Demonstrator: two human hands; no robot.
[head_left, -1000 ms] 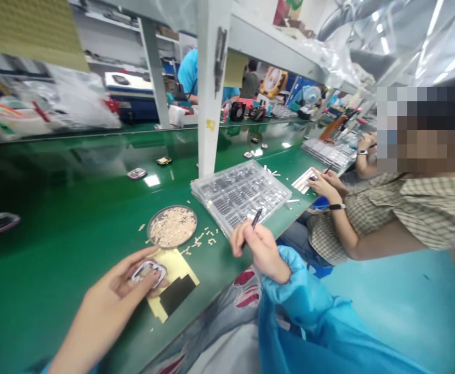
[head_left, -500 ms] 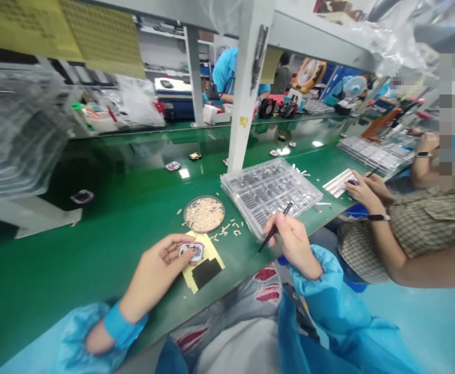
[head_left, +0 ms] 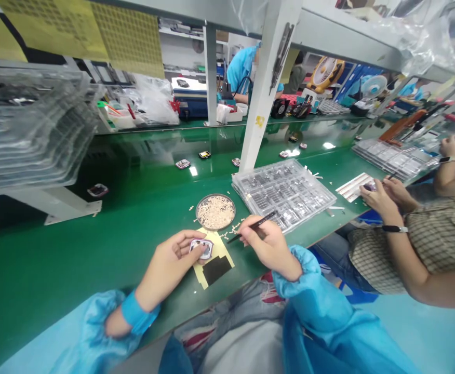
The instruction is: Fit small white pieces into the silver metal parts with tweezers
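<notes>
My left hand (head_left: 176,257) grips a small rounded-square device casing (head_left: 201,249) with a purple rim and small parts showing inside. Beneath it lies a yellow sheet (head_left: 227,253) bearing a black adhesive-looking piece (head_left: 216,271). Black tweezers (head_left: 259,220) are held in my right hand (head_left: 264,241), their tips pointing left, just right of the casing and apart from it. Just behind the casing sits a round dish (head_left: 215,212) full of small beige and dark pieces. Several beige bits (head_left: 233,228) are scattered between the dish and my right hand.
A stack of clear compartment trays (head_left: 284,192) stands behind my right hand, near a white post (head_left: 256,114). More clear trays (head_left: 36,135) are stacked at left. A co-worker's hands (head_left: 383,200) work at right. Several casings (head_left: 183,164) rest on the green bench.
My right hand has moved left with the tweezers, away from the tray stack and closer to the casing. My left hand keeps holding the casing. The camera view has shifted slightly.
</notes>
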